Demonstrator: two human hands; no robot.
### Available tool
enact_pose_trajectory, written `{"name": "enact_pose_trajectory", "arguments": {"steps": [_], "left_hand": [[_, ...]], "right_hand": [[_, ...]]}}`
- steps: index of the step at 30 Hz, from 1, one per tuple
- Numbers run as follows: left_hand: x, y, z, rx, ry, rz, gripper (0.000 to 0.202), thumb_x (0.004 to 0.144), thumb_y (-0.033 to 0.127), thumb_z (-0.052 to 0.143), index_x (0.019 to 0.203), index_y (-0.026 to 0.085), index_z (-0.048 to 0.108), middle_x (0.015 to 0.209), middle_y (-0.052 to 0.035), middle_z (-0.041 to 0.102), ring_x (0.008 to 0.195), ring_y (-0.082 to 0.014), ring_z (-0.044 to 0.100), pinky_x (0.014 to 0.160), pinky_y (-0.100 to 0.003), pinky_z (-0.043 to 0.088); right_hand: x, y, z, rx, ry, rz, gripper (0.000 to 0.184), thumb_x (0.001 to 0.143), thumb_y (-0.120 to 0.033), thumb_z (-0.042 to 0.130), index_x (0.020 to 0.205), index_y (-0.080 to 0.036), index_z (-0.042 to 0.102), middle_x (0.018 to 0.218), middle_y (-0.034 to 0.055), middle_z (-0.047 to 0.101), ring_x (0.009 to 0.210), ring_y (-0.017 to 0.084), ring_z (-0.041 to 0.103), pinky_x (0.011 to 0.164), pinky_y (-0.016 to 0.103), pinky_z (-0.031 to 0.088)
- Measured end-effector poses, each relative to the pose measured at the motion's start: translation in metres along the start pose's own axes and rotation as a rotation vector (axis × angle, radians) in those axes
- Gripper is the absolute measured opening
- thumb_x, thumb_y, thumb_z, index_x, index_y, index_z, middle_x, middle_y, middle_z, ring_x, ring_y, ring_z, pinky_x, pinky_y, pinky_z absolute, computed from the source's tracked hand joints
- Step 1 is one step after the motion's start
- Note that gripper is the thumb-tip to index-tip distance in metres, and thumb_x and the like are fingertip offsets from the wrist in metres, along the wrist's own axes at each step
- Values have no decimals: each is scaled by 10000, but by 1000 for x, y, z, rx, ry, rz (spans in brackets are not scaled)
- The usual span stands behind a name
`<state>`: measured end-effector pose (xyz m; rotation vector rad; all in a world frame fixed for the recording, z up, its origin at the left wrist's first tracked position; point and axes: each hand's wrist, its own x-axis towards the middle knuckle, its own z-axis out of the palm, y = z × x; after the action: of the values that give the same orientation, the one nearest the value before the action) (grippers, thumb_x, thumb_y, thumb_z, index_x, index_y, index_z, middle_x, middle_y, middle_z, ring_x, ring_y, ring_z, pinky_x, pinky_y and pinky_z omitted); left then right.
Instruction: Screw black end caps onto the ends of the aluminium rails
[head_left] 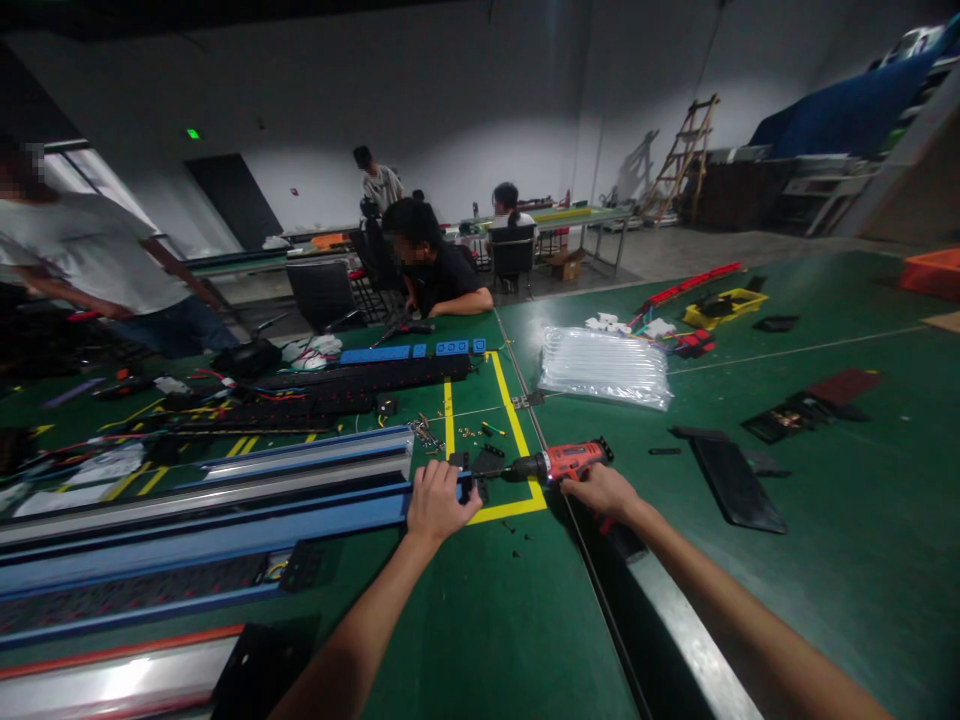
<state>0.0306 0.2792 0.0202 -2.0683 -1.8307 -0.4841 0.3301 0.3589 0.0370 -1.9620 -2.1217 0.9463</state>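
Observation:
A red and black cordless drill [574,461] is in my right hand [606,493], its fingers wrapped round the handle. The drill lies level and its bit points left, at the end of a long blue metal profile [330,523]. My left hand [439,502] is closed over that profile's right end, where a small black end piece [466,487] shows beside the thumb. The bit's tip reaches this black piece; whether a screw sits there I cannot make out. Loose dark screws [517,540] lie on the green table just below the drill.
More metal profiles [307,452] lie at the left, with black socket strips [337,385] behind. A clear plastic-wrapped bundle [604,365], a black flat part [739,480] and a yellow tray [726,306] are on the right. A co-worker in black [450,270] leans at the far edge.

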Motion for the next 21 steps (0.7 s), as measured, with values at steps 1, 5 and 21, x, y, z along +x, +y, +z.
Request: {"name": "enact_pose_trajectory", "arguments": {"steps": [1, 5, 21], "left_hand": [[0, 0, 0, 0, -2, 0, 220, 810, 381, 550, 860, 181, 624, 869, -110, 587, 897, -283, 493, 786, -419, 373], [0, 0, 0, -1, -11, 4, 232, 814, 384, 542, 873, 177, 628, 866, -109, 586, 896, -283, 492, 789, -421, 377], [0, 1, -1, -17, -13, -3, 228, 812, 384, 543, 873, 183, 632, 859, -110, 584, 899, -285, 488, 793, -428, 377]], "right_hand": [[0, 0, 0, 2, 2, 1, 335, 748, -498, 583, 697, -175, 654, 727, 70, 687, 658, 202, 643, 560, 270, 423], [0, 0, 1, 9, 1, 30, 341, 727, -510, 610, 695, -175, 666, 700, 67, 686, 622, 198, 639, 542, 268, 427], [-1, 0, 1, 9, 5, 8, 350, 742, -512, 576, 655, -181, 649, 671, 61, 676, 598, 194, 622, 533, 277, 416]]}}
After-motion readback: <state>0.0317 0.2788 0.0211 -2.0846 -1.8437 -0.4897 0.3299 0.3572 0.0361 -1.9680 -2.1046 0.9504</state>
